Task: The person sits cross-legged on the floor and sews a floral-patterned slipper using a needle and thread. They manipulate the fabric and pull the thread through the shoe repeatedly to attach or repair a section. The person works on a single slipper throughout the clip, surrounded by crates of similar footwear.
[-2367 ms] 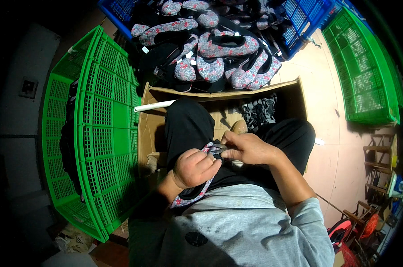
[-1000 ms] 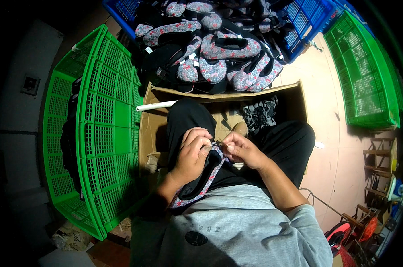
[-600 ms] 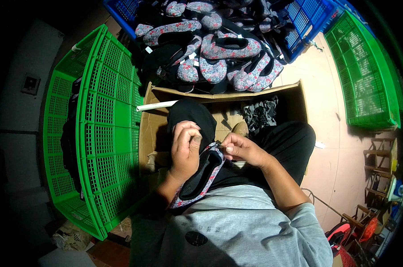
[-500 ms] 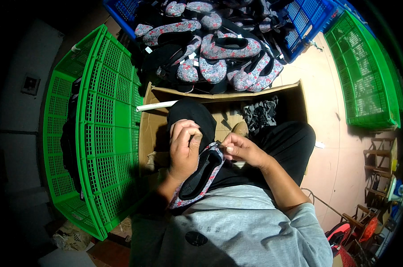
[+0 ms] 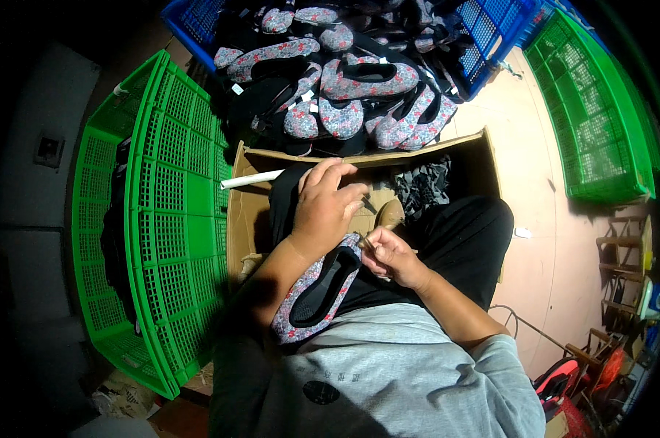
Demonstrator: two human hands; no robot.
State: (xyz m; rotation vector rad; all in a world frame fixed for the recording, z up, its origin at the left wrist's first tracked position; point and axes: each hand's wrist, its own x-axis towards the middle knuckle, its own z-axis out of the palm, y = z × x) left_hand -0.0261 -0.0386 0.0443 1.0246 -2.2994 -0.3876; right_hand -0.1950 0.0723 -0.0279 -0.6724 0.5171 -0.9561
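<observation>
A slip-on shoe [image 5: 321, 296] with a small red-and-grey floral print and black lining lies tilted across my lap. My right hand [image 5: 395, 261] is closed at its far end, thumb and fingers pinching something small beside the fabric; the fingers mostly hide what it is. My left hand [image 5: 324, 208] is lifted off the shoe, above my left knee and the cardboard box [image 5: 435, 151]. Its fingers are bent and apart, with nothing visible in them. Dark patterned fabric scraps [image 5: 425, 188] lie inside the box, past my right hand.
A heap of similar floral shoes [image 5: 370, 79] fills a blue crate [image 5: 494, 40] beyond the box. Green crates stand at left [image 5: 184, 212] and far right [image 5: 589, 117]. A white tube [image 5: 251, 179] rests at the box's left edge. A wooden rack [image 5: 623, 252] stands at right.
My left hand has moved from beside the shoe's end up and away, and its fingers have spread from a closed grip. The right hand stays at the shoe's end, slightly lower.
</observation>
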